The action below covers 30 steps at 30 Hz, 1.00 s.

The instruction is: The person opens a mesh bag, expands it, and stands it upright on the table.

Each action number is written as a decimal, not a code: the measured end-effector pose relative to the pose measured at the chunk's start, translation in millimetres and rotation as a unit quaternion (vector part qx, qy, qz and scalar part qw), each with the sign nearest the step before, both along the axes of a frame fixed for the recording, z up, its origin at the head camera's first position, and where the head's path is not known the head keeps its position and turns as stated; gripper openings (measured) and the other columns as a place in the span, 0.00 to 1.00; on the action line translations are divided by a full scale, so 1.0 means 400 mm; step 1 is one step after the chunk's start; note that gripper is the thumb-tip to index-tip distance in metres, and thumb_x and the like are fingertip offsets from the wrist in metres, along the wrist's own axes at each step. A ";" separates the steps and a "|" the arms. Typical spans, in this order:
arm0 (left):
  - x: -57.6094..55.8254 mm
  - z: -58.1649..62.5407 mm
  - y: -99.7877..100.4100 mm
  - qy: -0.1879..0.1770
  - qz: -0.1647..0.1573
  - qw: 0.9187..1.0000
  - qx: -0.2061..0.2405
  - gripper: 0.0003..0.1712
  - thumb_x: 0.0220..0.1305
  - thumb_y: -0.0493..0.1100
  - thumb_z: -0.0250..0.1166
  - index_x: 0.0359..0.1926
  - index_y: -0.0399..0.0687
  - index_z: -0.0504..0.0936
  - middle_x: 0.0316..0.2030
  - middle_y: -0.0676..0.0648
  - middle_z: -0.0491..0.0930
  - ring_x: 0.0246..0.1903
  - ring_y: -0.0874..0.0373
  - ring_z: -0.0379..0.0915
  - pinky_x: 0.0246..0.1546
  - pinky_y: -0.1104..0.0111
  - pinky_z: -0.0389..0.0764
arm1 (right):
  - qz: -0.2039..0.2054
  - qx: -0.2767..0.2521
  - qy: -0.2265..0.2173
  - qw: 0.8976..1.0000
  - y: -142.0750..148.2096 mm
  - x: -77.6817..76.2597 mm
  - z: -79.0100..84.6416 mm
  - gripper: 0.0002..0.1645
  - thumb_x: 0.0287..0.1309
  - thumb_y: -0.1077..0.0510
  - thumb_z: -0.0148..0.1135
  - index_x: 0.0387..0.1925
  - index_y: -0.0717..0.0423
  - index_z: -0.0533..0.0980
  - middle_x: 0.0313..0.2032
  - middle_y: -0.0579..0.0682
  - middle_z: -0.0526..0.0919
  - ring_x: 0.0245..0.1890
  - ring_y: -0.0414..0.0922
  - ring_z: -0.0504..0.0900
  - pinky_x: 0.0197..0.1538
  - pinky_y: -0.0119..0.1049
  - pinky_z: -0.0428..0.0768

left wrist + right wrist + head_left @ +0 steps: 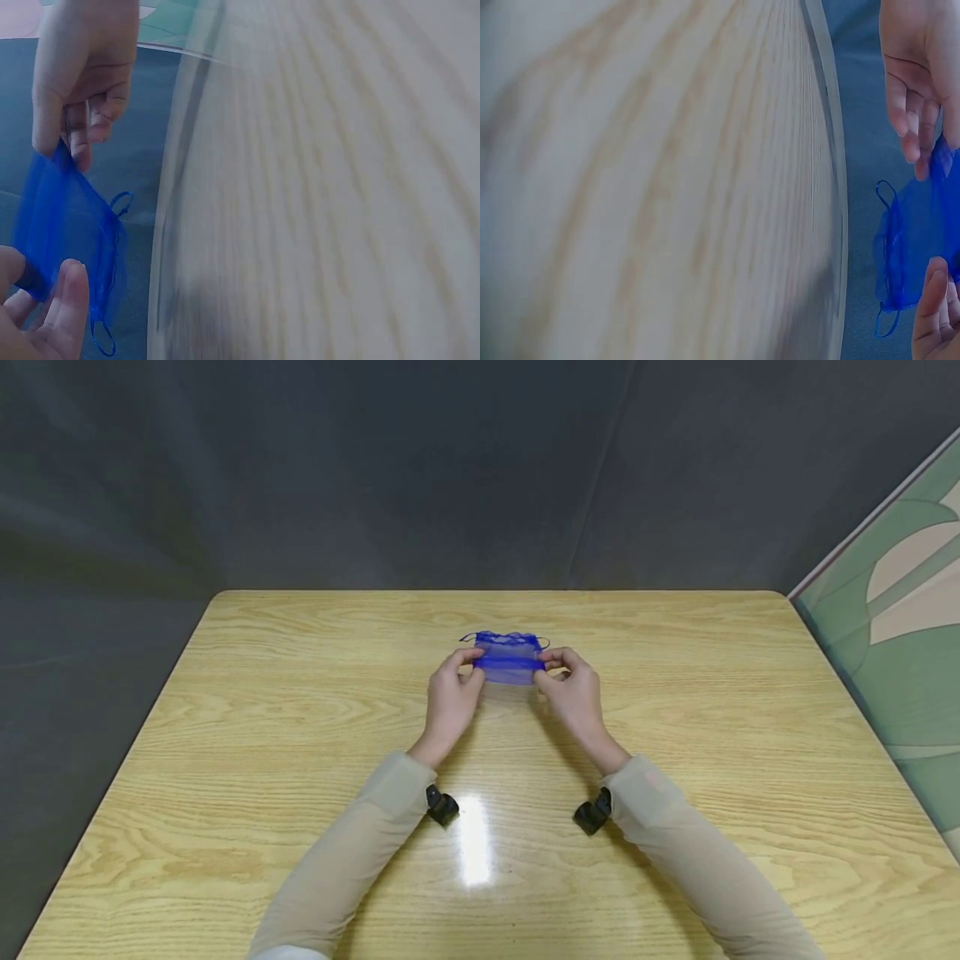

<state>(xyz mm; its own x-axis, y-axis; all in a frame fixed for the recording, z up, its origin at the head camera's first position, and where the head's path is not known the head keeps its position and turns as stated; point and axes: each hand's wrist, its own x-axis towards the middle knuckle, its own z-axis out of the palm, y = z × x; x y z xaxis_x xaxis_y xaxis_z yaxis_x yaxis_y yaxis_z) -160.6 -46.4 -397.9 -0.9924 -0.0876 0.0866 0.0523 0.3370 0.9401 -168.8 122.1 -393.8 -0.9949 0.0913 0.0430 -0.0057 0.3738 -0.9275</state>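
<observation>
A sheer blue drawstring pouch (510, 658) is stretched between the two hands over the far middle part of the table. Its ruffled top edge faces away, with a thin cord loop sticking out at each side. The left hand (453, 693) pinches the pouch's left side between thumb and fingers. At the opposite side the right hand (573, 692) pinches it in the same way. In the left wrist view the pouch (71, 232) hangs taut between both hands, and its cord loops show at the ruffled edge.
The wood-grain table (300, 718) has a far edge just beyond the pouch. Behind it hangs a dark curtain (420, 477). A green and beige patterned panel (900, 635) stands along the right. Small black wrist cameras (442, 807) sit below each cuff.
</observation>
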 end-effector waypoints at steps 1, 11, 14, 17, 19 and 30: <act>-0.001 0.001 0.001 -0.006 0.000 1.000 0.014 0.19 0.64 0.33 0.53 0.55 0.41 0.77 0.50 0.41 0.79 0.18 0.54 0.72 0.16 0.77 0.69 | 0.000 -0.002 0.003 1.000 0.000 0.000 0.001 0.14 0.53 0.66 0.57 0.43 0.61 0.78 0.37 0.53 0.80 0.18 0.37 0.77 0.16 0.23 0.70; -0.009 0.011 0.010 -0.027 -0.003 0.995 0.094 0.21 0.64 0.31 0.53 0.58 0.39 0.76 0.53 0.39 0.77 0.31 0.44 0.82 0.34 0.57 0.85 | 0.022 -0.044 0.032 0.998 0.000 -0.008 0.002 0.17 0.57 0.70 0.55 0.50 0.64 0.74 0.40 0.54 0.76 0.19 0.32 0.75 0.16 0.23 0.70; -0.010 0.011 0.008 -0.026 -0.012 0.995 0.094 0.21 0.64 0.32 0.55 0.59 0.39 0.74 0.55 0.39 0.76 0.33 0.43 0.82 0.37 0.54 0.85 | 0.028 -0.053 0.027 0.998 0.002 -0.009 0.003 0.17 0.59 0.69 0.55 0.52 0.64 0.73 0.42 0.56 0.75 0.19 0.32 0.76 0.16 0.25 0.72; -0.010 0.010 0.006 -0.031 -0.024 0.995 0.096 0.23 0.64 0.32 0.57 0.60 0.39 0.73 0.57 0.40 0.75 0.35 0.40 0.81 0.39 0.53 0.84 | 0.025 -0.059 0.022 0.998 0.005 -0.008 0.006 0.18 0.59 0.69 0.55 0.52 0.65 0.72 0.43 0.56 0.75 0.19 0.31 0.76 0.17 0.24 0.73; -0.009 0.009 0.005 -0.039 -0.031 0.994 0.101 0.24 0.64 0.32 0.57 0.61 0.39 0.72 0.58 0.40 0.74 0.37 0.38 0.80 0.40 0.53 0.84 | 0.021 -0.063 0.020 0.998 0.006 -0.007 0.008 0.19 0.59 0.69 0.56 0.53 0.65 0.72 0.43 0.55 0.75 0.20 0.31 0.76 0.19 0.24 0.74; -0.011 0.011 0.010 -0.044 -0.031 0.986 0.161 0.31 0.61 0.28 0.59 0.65 0.37 0.63 0.54 0.36 0.72 0.37 0.56 0.78 0.36 0.70 0.85 | -0.001 -0.107 0.036 0.994 0.003 -0.006 0.008 0.21 0.58 0.73 0.54 0.55 0.66 0.69 0.40 0.48 0.73 0.23 0.32 0.76 0.26 0.21 0.76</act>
<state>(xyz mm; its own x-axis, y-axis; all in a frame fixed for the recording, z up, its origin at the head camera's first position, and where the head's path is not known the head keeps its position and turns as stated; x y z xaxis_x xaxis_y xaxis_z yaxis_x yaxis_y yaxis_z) -165.1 -42.2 -393.4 -0.9991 -0.0355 -0.0231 -0.0239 0.0199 0.9995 -171.2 123.2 -390.7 -0.9898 0.1079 0.0929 -0.0739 0.1679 -0.9830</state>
